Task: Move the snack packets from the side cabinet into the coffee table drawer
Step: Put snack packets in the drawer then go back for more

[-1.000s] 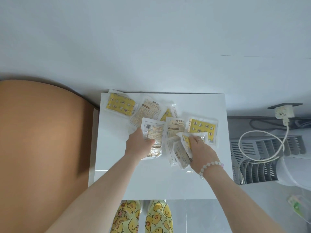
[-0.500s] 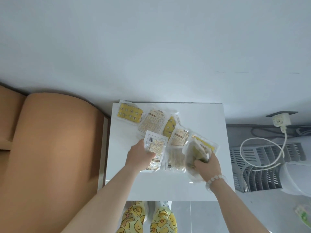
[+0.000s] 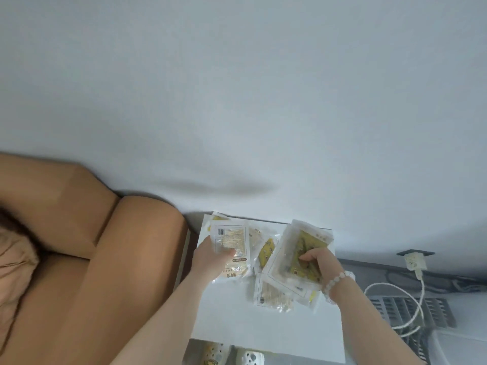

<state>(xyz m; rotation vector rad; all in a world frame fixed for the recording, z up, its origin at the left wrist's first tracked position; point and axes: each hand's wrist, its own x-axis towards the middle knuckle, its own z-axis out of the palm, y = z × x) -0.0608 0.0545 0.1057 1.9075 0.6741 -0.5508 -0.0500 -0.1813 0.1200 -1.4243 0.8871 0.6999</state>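
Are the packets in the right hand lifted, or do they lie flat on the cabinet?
Lifted. The right hand grips the packets tilted, and their top corner rises past the back edge of the cabinet.

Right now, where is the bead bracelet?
Head view, right side: the bead bracelet is on the wrist of the right hand, which grips snack packets above the white cabinet.

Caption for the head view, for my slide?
Left hand and right hand each grip snack packets above the white side cabinet, beside a tan sofa.
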